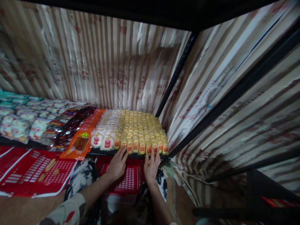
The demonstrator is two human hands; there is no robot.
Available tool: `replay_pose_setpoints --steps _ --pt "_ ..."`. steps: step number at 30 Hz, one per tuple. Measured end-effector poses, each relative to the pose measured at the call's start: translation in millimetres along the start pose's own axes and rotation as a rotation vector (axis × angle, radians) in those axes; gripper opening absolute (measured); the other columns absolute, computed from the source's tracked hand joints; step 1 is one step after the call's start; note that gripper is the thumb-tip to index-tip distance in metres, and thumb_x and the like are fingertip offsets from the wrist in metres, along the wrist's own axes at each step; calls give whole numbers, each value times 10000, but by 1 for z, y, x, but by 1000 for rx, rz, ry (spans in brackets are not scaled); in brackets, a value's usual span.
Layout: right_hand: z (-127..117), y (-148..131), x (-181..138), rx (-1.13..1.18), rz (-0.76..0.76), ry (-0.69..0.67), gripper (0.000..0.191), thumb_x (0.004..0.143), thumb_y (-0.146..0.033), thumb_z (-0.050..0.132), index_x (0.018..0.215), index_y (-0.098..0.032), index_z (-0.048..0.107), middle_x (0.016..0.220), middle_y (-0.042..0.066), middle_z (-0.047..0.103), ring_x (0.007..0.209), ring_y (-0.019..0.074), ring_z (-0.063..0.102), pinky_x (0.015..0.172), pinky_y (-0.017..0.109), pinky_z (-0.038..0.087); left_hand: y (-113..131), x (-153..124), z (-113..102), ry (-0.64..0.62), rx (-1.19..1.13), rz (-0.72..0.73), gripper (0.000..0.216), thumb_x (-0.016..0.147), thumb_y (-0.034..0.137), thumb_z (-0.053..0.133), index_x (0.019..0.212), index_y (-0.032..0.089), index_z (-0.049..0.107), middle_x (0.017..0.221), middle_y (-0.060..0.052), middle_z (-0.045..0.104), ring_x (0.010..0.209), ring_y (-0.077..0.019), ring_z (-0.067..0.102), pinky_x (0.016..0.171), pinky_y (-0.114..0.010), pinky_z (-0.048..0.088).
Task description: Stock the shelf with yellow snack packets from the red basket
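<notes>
Rows of small yellow wrapped packs (142, 131) with red labels fill the right end of a low black shelf (103, 151). Against the lower front of these packs rest the fingertips of my left hand (117, 165), its fingers stretched out and holding nothing. A little to the right, my right hand (152, 167) also has its fingers extended up, touching the front row. White wrapped packs (107, 142) with red labels stand in rows just left of the yellow ones. Farther left lies an orange packet (81, 142) showing brown sticks.
Dark shiny packets (70, 122), white bags (38, 129) and green packs (14, 98) continue leftward. Below the shelf are a red basket (133, 179) and a red printed banner (42, 175). Black posts (178, 75) and striped sheeting (112, 62) close off the back and right.
</notes>
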State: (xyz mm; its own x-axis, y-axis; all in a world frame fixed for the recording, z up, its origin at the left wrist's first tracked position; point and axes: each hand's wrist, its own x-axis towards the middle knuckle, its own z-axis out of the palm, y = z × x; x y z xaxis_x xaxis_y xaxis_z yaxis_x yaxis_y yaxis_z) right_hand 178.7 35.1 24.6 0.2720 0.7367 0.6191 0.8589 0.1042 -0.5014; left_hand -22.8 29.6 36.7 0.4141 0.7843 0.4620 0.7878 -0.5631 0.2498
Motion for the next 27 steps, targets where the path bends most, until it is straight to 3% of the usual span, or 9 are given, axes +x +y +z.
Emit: replay_pose_setpoints --steps 3,6,10,17,22,27 --pt "-2 1 -1 -4 1 10 492 909 -349 289 1366 -174 340 1458 145 208 1313 282 226 993 505 289 -1 0 -4 83 -28 -60 615 760 33 373 1358 166 324 1461 -124 239 1357 -270 180 1068 -487 306" --pt "-2 0 -2 7 18 17 505 902 -370 296 1346 -141 369 1440 172 237 1299 297 252 985 500 293 -4 1 -6 183 -46 -222 622 802 67 365 1396 180 223 1484 -127 154 1368 -281 130 1075 -515 271" --pt "-1 -3 -4 26 30 6 517 898 -396 297 1322 -120 402 1427 177 263 1282 301 281 986 494 288 -8 6 -1 184 -94 -369 581 829 103 349 1392 150 217 1491 -141 108 1376 -282 81 1083 -499 257" --pt "6 -10 -7 22 13 -4 529 903 -410 283 1305 -96 422 1412 193 289 1287 301 276 986 488 294 -13 14 8 148 -117 -376 538 860 200 401 1372 132 249 1473 -176 149 1366 -294 121 1077 -485 259" --pt "3 -18 -3 -3 -44 31 512 907 -396 297 1339 -134 383 1444 168 243 1294 301 263 995 514 288 -9 16 8 228 -111 -391 577 857 195 440 1383 132 212 1438 -197 201 1349 -294 179 1053 -471 304" --pt "8 -20 -1 -36 -135 33 481 908 -365 334 1349 -178 372 1456 144 229 1319 291 223 1001 527 289 -8 18 12 302 -22 -378 561 842 161 473 1366 176 273 1427 -176 227 1341 -295 201 1039 -467 331"
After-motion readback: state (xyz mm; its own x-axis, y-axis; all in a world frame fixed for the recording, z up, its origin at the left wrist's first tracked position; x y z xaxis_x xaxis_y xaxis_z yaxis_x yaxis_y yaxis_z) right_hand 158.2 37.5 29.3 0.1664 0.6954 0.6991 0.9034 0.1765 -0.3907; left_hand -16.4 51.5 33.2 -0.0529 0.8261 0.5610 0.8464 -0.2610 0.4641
